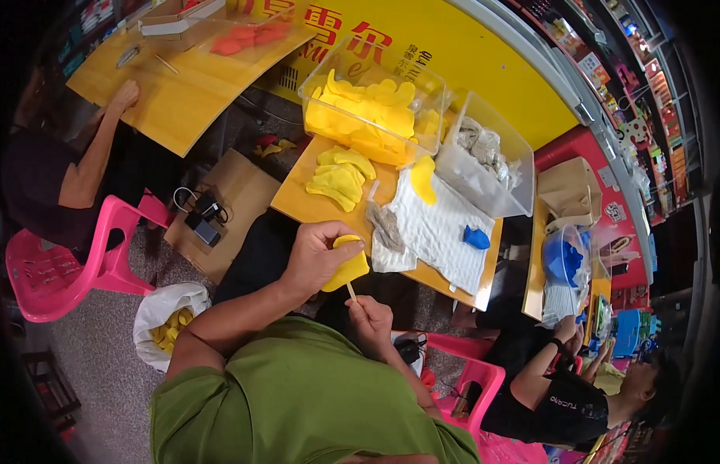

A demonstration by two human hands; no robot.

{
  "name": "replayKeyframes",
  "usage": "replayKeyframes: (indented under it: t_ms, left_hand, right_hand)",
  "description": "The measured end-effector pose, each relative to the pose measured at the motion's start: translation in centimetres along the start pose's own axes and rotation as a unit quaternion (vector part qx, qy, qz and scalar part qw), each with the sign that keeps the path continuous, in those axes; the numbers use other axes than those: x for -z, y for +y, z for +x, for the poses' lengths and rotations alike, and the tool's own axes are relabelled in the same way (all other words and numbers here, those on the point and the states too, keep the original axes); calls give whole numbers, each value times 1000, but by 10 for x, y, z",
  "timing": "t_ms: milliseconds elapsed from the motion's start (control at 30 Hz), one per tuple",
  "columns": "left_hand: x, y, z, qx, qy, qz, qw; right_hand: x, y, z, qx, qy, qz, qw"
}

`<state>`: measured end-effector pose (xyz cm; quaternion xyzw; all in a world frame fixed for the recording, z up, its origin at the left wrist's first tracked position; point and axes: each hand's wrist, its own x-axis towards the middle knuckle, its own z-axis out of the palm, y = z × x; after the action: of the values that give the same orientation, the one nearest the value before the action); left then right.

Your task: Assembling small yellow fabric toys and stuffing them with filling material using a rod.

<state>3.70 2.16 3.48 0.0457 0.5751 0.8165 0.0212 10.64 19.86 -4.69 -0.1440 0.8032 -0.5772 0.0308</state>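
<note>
My left hand is closed around a small yellow fabric piece, thumb on top, held above my lap. Below it, my right hand pinches a thin pale stick. The stick's upper end meets the lower edge of the yellow piece; whether it goes inside is hidden. On the table ahead lies a small pile of flat yellow pieces. Beside that pile are a greyish clump of stuffing and a white cloth, which bears a curved yellow piece and a blue piece.
At the table's far side stand a clear bin of yellow pieces and a clear bin of greyish stuffing. A white bag of yellow pieces sits on the floor at left, near a pink chair. Other people sit at tables left and right.
</note>
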Motion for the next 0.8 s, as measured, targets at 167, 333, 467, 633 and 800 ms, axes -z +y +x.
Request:
replayKeyframes:
  t_ms: [167, 333, 467, 633, 800]
  left_hand:
    - [-6, -10, -3, 9, 2, -82, 997]
    - [-7, -12, -8, 59, -16, -89, 994]
    - [-2, -11, -5, 59, 12, -102, 993]
    - [9, -13, 8, 47, 40, -140, 988]
    - [19, -25, 17, 89, 18, -145, 985]
  right_hand:
    - [9, -9, 5, -23, 35, 46, 998]
    - [4, -1, 5, -46, 34, 141, 988]
    - [2, -10, 6, -104, -8, 179, 978]
    - [13, -1, 6, 24, 16, -72, 997]
    - [44, -16, 20, 108, 48, -202, 972]
